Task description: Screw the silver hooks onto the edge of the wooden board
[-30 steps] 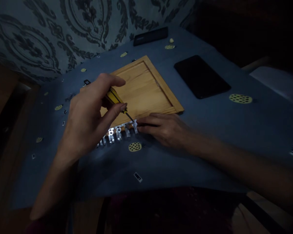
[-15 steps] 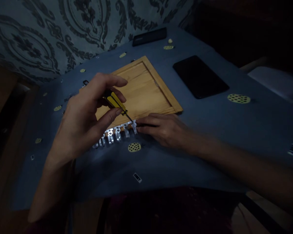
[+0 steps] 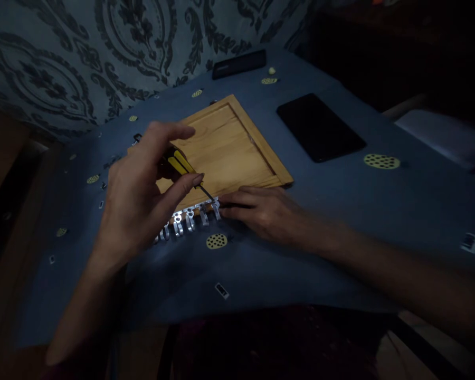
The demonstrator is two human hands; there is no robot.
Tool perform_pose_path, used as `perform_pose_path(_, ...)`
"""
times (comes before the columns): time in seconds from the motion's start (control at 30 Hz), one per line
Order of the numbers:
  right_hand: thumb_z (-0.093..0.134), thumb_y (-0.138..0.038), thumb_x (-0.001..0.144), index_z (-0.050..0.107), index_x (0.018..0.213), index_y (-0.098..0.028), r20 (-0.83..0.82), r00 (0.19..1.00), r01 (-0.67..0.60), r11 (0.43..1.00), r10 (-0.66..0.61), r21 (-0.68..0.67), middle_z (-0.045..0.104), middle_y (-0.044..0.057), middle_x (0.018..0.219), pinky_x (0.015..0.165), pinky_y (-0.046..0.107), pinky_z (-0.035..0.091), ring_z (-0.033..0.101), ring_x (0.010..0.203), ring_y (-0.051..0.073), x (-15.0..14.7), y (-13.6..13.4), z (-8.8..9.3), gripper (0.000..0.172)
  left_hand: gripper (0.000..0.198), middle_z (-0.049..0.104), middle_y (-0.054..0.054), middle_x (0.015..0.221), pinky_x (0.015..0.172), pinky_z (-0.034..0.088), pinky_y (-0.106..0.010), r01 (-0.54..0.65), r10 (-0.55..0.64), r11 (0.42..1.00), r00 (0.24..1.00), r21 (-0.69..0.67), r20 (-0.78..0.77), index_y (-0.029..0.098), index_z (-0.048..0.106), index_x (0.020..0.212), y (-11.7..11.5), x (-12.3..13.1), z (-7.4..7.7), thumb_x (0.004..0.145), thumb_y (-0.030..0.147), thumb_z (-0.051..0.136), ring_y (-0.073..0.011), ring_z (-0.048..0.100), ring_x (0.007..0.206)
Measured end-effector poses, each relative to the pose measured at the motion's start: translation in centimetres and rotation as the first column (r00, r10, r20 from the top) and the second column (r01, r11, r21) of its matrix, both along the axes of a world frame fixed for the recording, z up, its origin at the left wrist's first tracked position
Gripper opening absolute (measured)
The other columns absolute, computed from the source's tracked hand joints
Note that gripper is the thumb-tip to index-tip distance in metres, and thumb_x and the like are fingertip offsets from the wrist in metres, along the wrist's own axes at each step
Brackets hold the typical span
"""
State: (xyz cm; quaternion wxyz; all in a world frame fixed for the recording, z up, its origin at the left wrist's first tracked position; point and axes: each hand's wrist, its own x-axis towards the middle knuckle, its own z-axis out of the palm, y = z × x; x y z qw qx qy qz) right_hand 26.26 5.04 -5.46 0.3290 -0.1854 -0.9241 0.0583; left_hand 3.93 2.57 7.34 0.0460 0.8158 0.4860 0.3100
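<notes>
My left hand grips a yellow and black screwdriver by its handle, the index finger raised off it. The thin shaft slants down to the right, its tip at the right end of a shiny metal hook rail. Several curved hooks hang from this rail, which lies along the near edge of a framed wooden board. At the rail's right end, my right hand pinches it against the board with thumb and fingers. The left part of the rail is hidden behind my left hand.
A blue cloth with pineapple prints covers the table. A black phone lies right of the board, and a dark oblong case rests at the back by the patterned wall. Small dark metal parts lie left of the board.
The screwdriver handle has turned a little in my left hand, and the fingers have shifted around it. My right hand stays on the rail's end. The view has shifted slightly.
</notes>
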Motion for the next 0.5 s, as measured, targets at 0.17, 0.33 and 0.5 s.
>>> perform_pose_path(0.17,0.051,-0.005,0.097,0.071,0.120,-0.019,0.003,1.000,0.012,1.000,-0.012,-0.014,0.074,0.008,0.124,0.078,0.035,0.059,0.071,0.105,0.022,-0.02,-0.03,-0.04,0.034,0.056,0.059,-0.001,0.140,0.086,0.065,-0.036,0.054,-0.044,0.995,0.994,-0.088,0.104,0.037,0.053,0.134,-0.08,-0.15,0.38,0.086,0.019,0.077,-0.0210,0.070,0.105)
perform_pose_path(0.33,0.051,-0.003,0.096,0.072,0.119,-0.016,0.002,1.000,-0.002,1.000,0.002,-0.006,0.074,0.010,0.124,0.077,0.036,0.060,0.071,0.106,0.023,-0.03,-0.02,0.06,0.034,0.054,0.065,-0.002,0.128,0.086,0.065,-0.035,0.127,-0.105,0.981,0.983,-0.144,0.151,0.035,0.055,0.132,0.10,-0.27,0.49,0.087,0.015,0.076,-0.0210,0.071,0.106)
perform_pose_path(0.5,0.051,-0.003,0.096,0.073,0.119,-0.015,-0.009,1.000,0.000,1.000,0.000,-0.001,0.075,0.011,0.122,0.076,0.038,0.061,0.072,0.104,0.025,-0.02,-0.03,0.20,0.034,0.050,0.069,-0.001,0.115,0.083,0.064,-0.034,0.158,-0.136,0.981,0.973,-0.111,0.189,0.031,0.058,0.129,0.22,-0.25,0.55,0.086,0.011,0.077,-0.0196,0.072,0.102)
